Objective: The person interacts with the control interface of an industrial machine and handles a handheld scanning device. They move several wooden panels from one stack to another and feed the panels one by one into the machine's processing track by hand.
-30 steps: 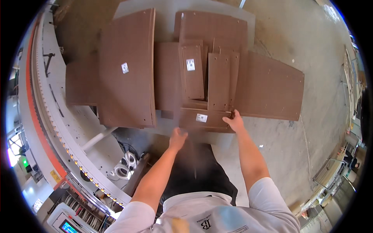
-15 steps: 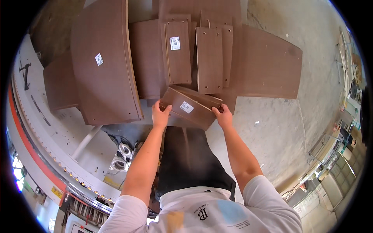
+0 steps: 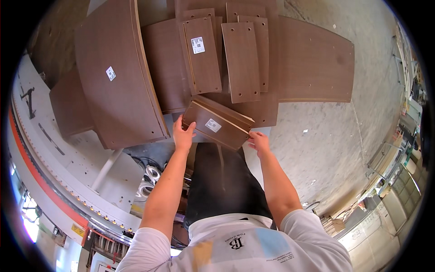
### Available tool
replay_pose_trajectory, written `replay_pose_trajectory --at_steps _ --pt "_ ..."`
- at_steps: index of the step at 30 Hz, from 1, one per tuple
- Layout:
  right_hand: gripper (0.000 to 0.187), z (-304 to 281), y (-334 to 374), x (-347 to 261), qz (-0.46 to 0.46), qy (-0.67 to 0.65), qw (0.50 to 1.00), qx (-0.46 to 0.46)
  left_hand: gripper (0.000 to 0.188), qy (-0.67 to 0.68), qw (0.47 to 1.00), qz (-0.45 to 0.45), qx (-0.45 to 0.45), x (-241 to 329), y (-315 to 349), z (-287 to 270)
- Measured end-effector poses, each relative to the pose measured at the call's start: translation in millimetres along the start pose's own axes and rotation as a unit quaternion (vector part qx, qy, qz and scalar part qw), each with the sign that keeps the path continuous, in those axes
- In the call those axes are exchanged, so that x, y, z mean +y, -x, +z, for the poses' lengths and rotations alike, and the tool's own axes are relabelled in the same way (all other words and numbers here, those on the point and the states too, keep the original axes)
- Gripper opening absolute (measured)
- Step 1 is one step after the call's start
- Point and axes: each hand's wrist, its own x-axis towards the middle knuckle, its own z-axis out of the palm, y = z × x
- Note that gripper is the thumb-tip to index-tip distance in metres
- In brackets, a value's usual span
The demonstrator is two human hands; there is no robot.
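Observation:
A short brown wooden panel point(image 3: 222, 132) with a white label lies tilted in front of my body, over a second brown panel point(image 3: 228, 110) whose far edge shows behind it. My left hand point(image 3: 184, 136) grips its left end, thumb on the top face and fingers around the edge. At its right corner, my right hand point(image 3: 259, 142) pinches the edge with curled fingers; part of that grip is hidden. Just beyond lie a labelled narrow panel point(image 3: 203, 63) with a groove and a plain narrow panel point(image 3: 241, 63) with holes, each on top of others.
A large labelled brown panel point(image 3: 115, 86) lies on the left, and a wide one point(image 3: 317, 63) on the right. A white machine with an orange stripe point(image 3: 43, 183) curves along the left side. Cables and white coils point(image 3: 147, 183) are below the large panel.
The labelled panel in my hands has shifted slightly left and opened a wider step over the one under it. My right hand has moved down along its right end, its fingers more curled.

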Motion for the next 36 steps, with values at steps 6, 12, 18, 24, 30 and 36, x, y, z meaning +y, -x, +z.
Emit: replay_pose_trajectory --at_steps 6,12,18,24,30,36 --pt "0.027 -21.5 -27.4 -12.2 -0.046 -0.079 0.982 0.164 0.070 0.056 0.998 -0.023 0.021 -4.3 2.6 3.2" --pt "0.050 14.7 1.8 -62.9 -0.420 0.343 0.838 0.067 0.078 0.055 0.990 -0.084 0.099 -36.3 33.1 26.7" --pt "0.070 67.0 38.3 -52.1 -0.377 0.547 0.747 -0.013 0.081 0.111 0.980 -0.163 0.022 -86.4 56.9 61.6" --pt "0.063 85.8 61.8 -7.9 -0.301 0.578 0.751 -0.110 0.067 0.178 0.972 -0.150 0.017 -103.5 69.8 51.1" --pt "0.055 82.4 100.0 -8.4 -0.307 0.503 0.789 -0.173 0.049 0.252 0.960 -0.092 0.078 -53.8 99.5 14.1" --pt "0.064 110.9 95.2 -86.2 -0.419 0.388 0.811 -0.124 0.051 0.172 0.985 0.006 -0.003 44.4 29.4 -3.0"
